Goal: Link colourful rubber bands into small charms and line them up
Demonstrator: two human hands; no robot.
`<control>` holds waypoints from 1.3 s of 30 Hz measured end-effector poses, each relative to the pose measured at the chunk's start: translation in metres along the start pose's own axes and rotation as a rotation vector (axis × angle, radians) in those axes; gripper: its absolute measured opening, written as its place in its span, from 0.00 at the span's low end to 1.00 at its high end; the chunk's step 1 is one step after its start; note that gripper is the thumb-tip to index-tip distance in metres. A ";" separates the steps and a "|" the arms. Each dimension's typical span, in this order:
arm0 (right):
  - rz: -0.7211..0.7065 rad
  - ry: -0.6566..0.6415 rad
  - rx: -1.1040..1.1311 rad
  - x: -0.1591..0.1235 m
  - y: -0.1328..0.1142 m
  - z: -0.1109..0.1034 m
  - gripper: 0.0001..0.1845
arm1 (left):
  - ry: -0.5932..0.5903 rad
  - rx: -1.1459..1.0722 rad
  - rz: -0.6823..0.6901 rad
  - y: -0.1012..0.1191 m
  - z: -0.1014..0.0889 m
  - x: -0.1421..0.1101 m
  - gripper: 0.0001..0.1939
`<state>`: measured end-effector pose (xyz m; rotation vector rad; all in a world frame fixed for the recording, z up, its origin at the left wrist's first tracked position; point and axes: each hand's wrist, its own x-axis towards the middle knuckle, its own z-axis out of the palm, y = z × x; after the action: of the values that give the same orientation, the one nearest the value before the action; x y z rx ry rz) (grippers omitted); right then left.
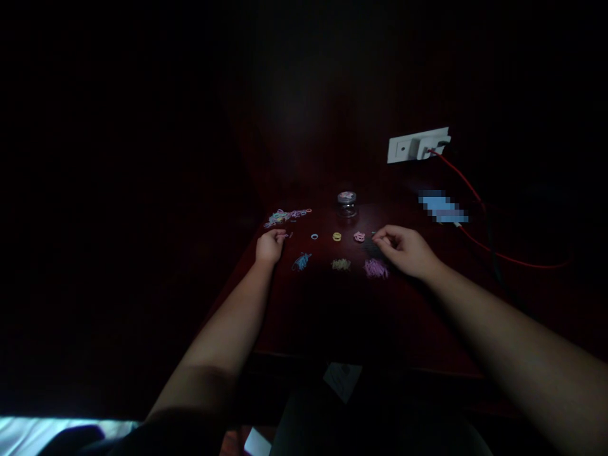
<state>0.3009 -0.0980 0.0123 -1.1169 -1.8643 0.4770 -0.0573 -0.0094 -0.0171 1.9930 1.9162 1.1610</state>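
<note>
Small rubber bands lie sorted by colour on a dark red table point(304, 316). At the left, my left hand point(270, 246) is closed in a pinch, with a bit of pink rubber band at its fingertips, just in front of a mixed heap of rubber bands point(285, 217). My right hand point(401, 247) pinches at the right end of a row, where a bit of green band shows by the fingertips. That row holds a pale blue band point(314, 237), yellow bands point(337, 236) and pink bands point(359, 237). Nearer lie blue point(302, 261), yellowish point(341, 265) and purple point(376, 268) piles.
A clear lidded jar point(347, 204) stands behind the row. At the right, a blurred-out blue device point(441, 207) has a red cable point(513, 258) running to a plug in the wall socket point(403, 149). The surroundings are very dark.
</note>
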 end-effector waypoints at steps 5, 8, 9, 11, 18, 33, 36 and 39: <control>0.021 -0.011 0.007 -0.001 -0.005 0.000 0.10 | -0.004 -0.085 -0.028 -0.003 0.001 -0.002 0.11; 0.017 -0.024 -0.009 -0.001 -0.009 0.000 0.11 | 0.002 -0.134 -0.044 -0.006 0.002 0.000 0.11; 0.014 -0.028 -0.018 -0.001 -0.010 -0.001 0.11 | 0.008 -0.151 -0.048 -0.007 0.002 0.001 0.11; 0.013 -0.034 -0.022 -0.001 -0.010 -0.001 0.11 | 0.023 -0.191 -0.054 -0.009 0.004 0.003 0.11; 0.020 -0.053 -0.030 -0.001 -0.008 0.000 0.12 | 0.063 -0.305 -0.084 -0.008 0.006 -0.005 0.13; -0.027 -0.003 0.095 -0.002 -0.007 0.004 0.15 | -0.129 -0.523 0.397 0.162 0.035 -0.060 0.07; -0.055 0.003 0.096 -0.002 -0.008 0.003 0.15 | -0.129 -0.484 0.476 0.177 0.048 -0.066 0.06; -0.045 -0.020 0.049 -0.002 -0.009 0.003 0.13 | -0.154 -0.453 0.467 0.171 0.057 -0.067 0.06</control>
<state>0.2943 -0.1039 0.0164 -1.0388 -1.8817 0.5073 0.1195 -0.0770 0.0152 2.2268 1.0165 1.3405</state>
